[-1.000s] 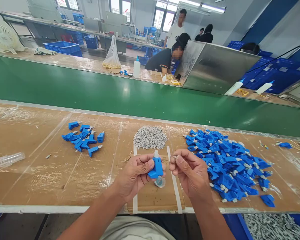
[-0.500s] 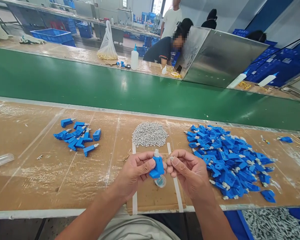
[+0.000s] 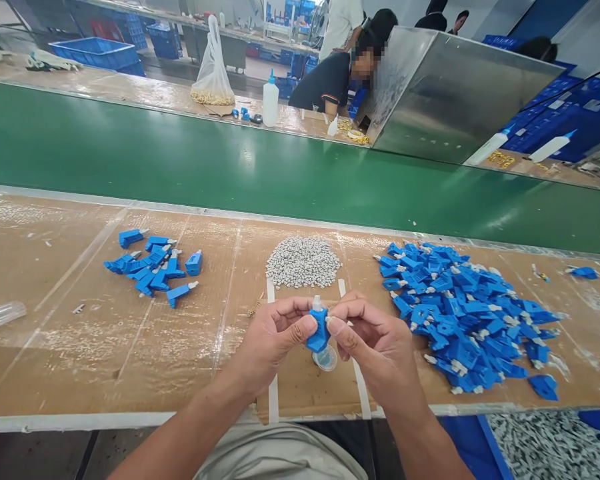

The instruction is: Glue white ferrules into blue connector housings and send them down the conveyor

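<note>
My left hand [image 3: 275, 337] pinches a blue plastic part [image 3: 319, 331] upright between thumb and fingers, its pale grey tip [image 3: 317, 303] pointing up. Against the right side of that part, the thumb and forefinger of my right hand [image 3: 380, 343] are closed on a small grey piece [image 3: 329, 321], mostly covered by the fingertips. Just below the hands stands a small clear round dish [image 3: 326, 360] with something bluish in it. Beyond them lies a heap of small grey pieces [image 3: 303, 262] on the cardboard-covered table [image 3: 180, 353].
A large pile of blue parts [image 3: 470, 313] lies right, a smaller group [image 3: 155, 267] left. Behind runs a green conveyor belt [image 3: 180, 153]. On the far bench are a white bottle [image 3: 271, 103], a plastic bag [image 3: 213, 73] and a metal hood [image 3: 460, 93], with a co-worker [image 3: 325, 87] leaning in.
My right hand has brought the small grey piece against the blue part's side. The blue part has turned in my left hand. The view has tilted down slightly.
</note>
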Demonstrator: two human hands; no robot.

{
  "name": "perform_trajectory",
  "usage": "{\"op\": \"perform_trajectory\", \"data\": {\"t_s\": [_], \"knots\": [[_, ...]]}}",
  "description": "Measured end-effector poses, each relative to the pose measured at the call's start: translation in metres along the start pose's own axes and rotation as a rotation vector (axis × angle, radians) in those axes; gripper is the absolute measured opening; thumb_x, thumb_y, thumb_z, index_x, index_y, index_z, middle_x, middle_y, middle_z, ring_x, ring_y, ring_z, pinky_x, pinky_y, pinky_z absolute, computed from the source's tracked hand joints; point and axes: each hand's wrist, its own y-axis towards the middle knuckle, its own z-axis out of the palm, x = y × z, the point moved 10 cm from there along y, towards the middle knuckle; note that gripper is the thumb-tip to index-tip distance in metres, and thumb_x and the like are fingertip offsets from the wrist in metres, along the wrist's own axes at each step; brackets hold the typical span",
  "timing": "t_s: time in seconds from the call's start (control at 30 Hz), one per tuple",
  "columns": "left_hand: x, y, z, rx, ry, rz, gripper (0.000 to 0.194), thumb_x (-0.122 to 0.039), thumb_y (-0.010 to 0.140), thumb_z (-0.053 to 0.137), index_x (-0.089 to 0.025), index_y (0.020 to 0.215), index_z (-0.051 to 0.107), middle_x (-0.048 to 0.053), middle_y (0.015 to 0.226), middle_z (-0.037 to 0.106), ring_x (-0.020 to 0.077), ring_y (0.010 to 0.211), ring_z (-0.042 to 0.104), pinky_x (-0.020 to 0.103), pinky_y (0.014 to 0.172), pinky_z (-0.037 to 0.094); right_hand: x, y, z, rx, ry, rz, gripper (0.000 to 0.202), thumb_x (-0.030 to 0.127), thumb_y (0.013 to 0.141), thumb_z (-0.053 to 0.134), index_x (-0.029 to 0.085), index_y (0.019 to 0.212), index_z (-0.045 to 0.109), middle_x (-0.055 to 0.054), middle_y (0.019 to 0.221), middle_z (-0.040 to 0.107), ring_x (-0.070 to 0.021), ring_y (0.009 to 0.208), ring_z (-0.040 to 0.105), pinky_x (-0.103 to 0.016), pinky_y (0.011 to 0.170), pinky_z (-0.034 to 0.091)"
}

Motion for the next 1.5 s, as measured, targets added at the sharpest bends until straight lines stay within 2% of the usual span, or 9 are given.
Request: {"op": "perform_trajectory", "data": {"t_s": [0.2,0.4,0.6,0.73,0.9,1.17,1.37,1.43,1.5], "knots": [[0.0,-0.001,-0.003,-0.027,0.035,0.017,0.035,-0.038,0.08,0.082,-0.014,0.105,0.077,0.008,0.088,0.072,0.0155,0.077,0.062,0.026,0.073,0.049,-0.001,-0.003,-0.002,-0.04,-0.074,-0.007,0.014,0.034,0.093,0.07,0.021,0.088,0.074,0.0,0.083,0.06,-0.0077,0.056,0.055,-0.019,0.047,0.047],[-0.012,-0.005,-0.007,-0.115,0.232,0.103,0.034,-0.039,0.082,0.079,-0.013,0.106,0.078,0.01,0.093,0.075,0.0197,0.082,0.065,0.03,0.076,0.052,0.001,-0.005,-0.005,-0.077,-0.158,-0.009,0.015,0.034,0.092,0.071,0.02,0.087,0.075,-0.003,0.086,0.064,-0.0114,0.061,0.059,-0.022,0.049,0.051],[-0.014,-0.004,0.005,0.022,0.16,0.078,0.034,-0.037,0.086,0.076,-0.014,0.11,0.078,0.011,0.09,0.076,0.0192,0.081,0.068,0.028,0.073,0.052,-0.02,0.002,-0.001,0.025,0.22,0.136,0.014,0.03,0.081,0.083,0.019,0.084,0.075,0.0,0.072,0.065,-0.0081,0.049,0.056,-0.02,0.044,0.049],[-0.018,-0.004,0.016,0.115,0.157,0.072,0.029,-0.035,0.091,0.07,-0.014,0.111,0.078,0.01,0.089,0.077,0.0163,0.076,0.068,0.025,0.068,0.051,-0.033,0.003,0.008,0.088,0.442,0.249,0.028,0.03,0.075,0.087,0.022,0.101,0.078,0.005,0.061,0.06,-0.0057,0.041,0.051,-0.017,0.04,0.044],[-0.023,-0.006,0.023,0.121,0.174,0.087,0.027,-0.033,0.091,0.071,-0.012,0.106,0.078,0.009,0.082,0.076,0.016,0.073,0.069,0.024,0.066,0.051,-0.043,0.001,0.014,0.125,0.528,0.327,0.03,0.032,0.072,0.089,0.024,0.1,0.081,0.004,0.064,0.062,-0.0049,0.039,0.051,-0.016,0.038,0.043],[-0.026,-0.008,0.018,0.089,0.228,0.1,0.029,-0.033,0.08,0.082,-0.013,0.101,0.078,0.008,0.086,0.075,0.0171,0.075,0.068,0.024,0.065,0.054,-0.051,0.0,0.013,0.169,0.577,0.372,0.032,0.03,0.071,0.09,0.024,0.101,0.082,0.001,0.072,0.067,-0.0046,0.042,0.054,-0.014,0.038,0.044],[-0.026,-0.014,0.027,0.145,0.318,0.098,0.027,-0.038,0.089,0.073,-0.015,0.104,0.077,0.007,0.086,0.075,0.0161,0.076,0.069,0.024,0.067,0.055,-0.055,-0.003,0.028,0.204,0.618,0.384,0.033,0.029,0.071,0.09,0.027,0.102,0.081,0.001,0.078,0.066,-0.0041,0.046,0.051,-0.015,0.04,0.046],[-0.028,-0.019,0.016,0.137,0.453,0.062,0.029,-0.04,0.092,0.067,-0.016,0.107,0.076,0.007,0.089,0.076,0.0171,0.077,0.07,0.026,0.068,0.056,-0.055,-0.005,0.026,0.215,0.563,0.358,0.043,0.033,0.068,0.091,0.027,0.109,0.079,0.0,0.084,0.065,-0.0064,0.052,0.052,-0.016,0.041,0.046],[-0.046,-0.024,-0.02,0.015,0.718,0.088,0.027,-0.04,0.092,0.067,-0.021,0.11,0.075,0.004,0.094,0.076,0.0169,0.078,0.07,0.026,0.069,0.057,-0.057,-0.006,0.003,0.179,0.373,0.305,0.055,0.039,0.068,0.09,0.027,0.12,0.075,-0.002,0.089,0.064,-0.0103,0.06,0.055,-0.02,0.044,0.048]]}}
